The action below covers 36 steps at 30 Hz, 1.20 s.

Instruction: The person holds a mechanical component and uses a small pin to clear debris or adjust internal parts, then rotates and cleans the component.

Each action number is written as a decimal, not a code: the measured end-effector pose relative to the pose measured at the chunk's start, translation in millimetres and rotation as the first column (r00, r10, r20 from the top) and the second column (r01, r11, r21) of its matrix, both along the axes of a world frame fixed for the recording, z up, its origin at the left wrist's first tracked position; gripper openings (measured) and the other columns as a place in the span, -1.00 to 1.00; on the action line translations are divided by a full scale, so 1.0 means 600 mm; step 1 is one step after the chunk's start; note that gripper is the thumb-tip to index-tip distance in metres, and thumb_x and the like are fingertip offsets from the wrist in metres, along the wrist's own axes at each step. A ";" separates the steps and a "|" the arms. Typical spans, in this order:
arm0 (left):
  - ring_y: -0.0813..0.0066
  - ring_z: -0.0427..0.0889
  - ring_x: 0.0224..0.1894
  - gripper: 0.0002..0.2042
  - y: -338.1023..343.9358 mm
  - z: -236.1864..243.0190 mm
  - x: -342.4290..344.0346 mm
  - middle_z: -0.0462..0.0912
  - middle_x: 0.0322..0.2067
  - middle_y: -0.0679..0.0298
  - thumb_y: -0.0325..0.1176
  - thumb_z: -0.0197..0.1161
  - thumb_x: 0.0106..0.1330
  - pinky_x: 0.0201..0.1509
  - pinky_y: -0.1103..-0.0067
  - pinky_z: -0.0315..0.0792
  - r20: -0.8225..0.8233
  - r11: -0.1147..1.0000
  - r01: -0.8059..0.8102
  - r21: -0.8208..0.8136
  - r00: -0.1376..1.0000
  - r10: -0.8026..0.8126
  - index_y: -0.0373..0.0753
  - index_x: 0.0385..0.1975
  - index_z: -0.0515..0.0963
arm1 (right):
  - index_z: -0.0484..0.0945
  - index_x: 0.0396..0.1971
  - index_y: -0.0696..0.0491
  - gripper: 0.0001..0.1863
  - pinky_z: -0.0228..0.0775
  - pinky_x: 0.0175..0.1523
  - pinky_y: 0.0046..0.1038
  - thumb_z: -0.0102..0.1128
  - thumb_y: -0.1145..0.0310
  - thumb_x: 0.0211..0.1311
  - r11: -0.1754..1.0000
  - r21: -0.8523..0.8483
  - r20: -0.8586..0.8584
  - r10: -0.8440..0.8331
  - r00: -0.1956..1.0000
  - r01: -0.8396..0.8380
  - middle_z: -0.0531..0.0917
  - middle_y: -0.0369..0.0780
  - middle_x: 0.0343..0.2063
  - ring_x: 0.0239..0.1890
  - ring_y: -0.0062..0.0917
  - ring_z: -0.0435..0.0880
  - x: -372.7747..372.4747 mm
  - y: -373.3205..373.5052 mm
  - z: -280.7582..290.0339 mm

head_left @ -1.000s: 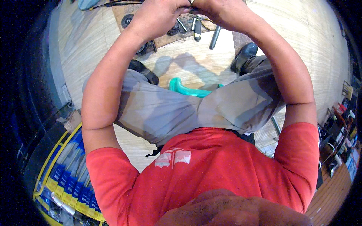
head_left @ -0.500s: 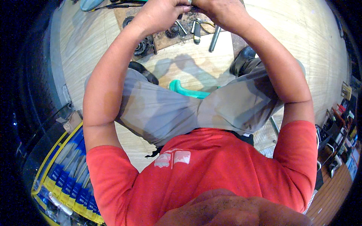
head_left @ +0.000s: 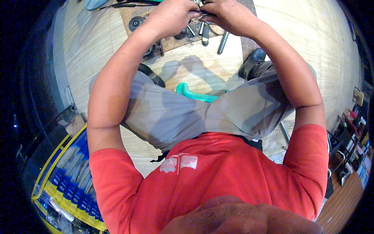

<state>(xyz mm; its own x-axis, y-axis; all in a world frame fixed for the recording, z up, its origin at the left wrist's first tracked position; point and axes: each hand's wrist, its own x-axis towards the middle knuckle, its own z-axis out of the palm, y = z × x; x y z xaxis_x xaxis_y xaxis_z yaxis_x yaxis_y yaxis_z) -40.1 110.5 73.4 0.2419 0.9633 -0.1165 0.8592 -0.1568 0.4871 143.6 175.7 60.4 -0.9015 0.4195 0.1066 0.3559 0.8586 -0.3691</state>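
Both hands meet at the top edge of the view, over a dirty brown board (head_left: 168, 46) on the floor. My left hand (head_left: 174, 17) has its fingers closed in a pinch. My right hand (head_left: 230, 16) is closed too, fingertips beside the left ones. Between them shows a bit of a small dark and metallic part (head_left: 200, 3); its kind cannot be made out. Below the hands lie a black-and-yellow handled tool (head_left: 205, 37), a thin metal pin (head_left: 191, 30) and a grey metal tube (head_left: 223, 42). A black wheel-like part (head_left: 136, 23) rests left of my left hand.
A curved green plastic piece (head_left: 194, 93) shows between my knees, and my shoes (head_left: 252, 62) flank the board. At the lower left stands a yellow-edged rack of blue-and-yellow packets (head_left: 70, 191). Assorted tools (head_left: 346, 156) crowd the right side. A blue object (head_left: 95, 4) lies far left.
Both hands have shifted slightly, the left one to the right and down. The black wheel-like part is now more exposed, and my right fingers cover more of the tools below.
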 end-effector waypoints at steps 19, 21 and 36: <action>0.04 0.63 -0.28 -0.83 0.020 -0.041 -0.002 0.63 -0.36 0.04 -0.34 0.16 0.10 -0.19 0.26 0.50 -0.033 0.989 0.070 0.134 0.997 -0.066 -0.13 -0.32 0.60 | 0.51 -0.32 0.04 -0.83 0.46 -0.22 -0.18 0.01 0.29 0.23 0.988 0.064 0.186 -0.147 0.971 0.137 0.54 -0.10 -0.34 -0.27 -0.15 0.59 0.005 0.004 -0.005; 0.02 0.62 -0.31 -0.86 0.006 -0.032 -0.009 0.63 -0.42 0.04 -0.29 0.20 0.12 -0.20 0.24 0.49 0.004 0.983 0.055 0.175 0.998 -0.056 -0.14 -0.39 0.60 | 0.51 -0.34 0.06 -0.88 0.43 -0.28 -0.18 0.02 0.40 0.14 0.990 0.129 0.060 -0.072 0.996 0.064 0.52 -0.11 -0.41 -0.32 -0.19 0.58 0.000 0.001 -0.009; 0.08 0.64 -0.31 -0.83 0.013 -0.050 -0.020 0.64 -0.41 0.06 -0.33 0.20 0.13 -0.17 0.28 0.50 -0.098 0.977 0.080 0.197 0.993 -0.062 -0.17 -0.31 0.64 | 0.51 -0.44 0.07 -0.89 0.42 -0.29 -0.17 -0.02 0.43 0.14 0.987 0.145 0.121 -0.090 0.989 0.072 0.54 -0.08 -0.44 -0.34 -0.14 0.59 0.002 0.008 -0.011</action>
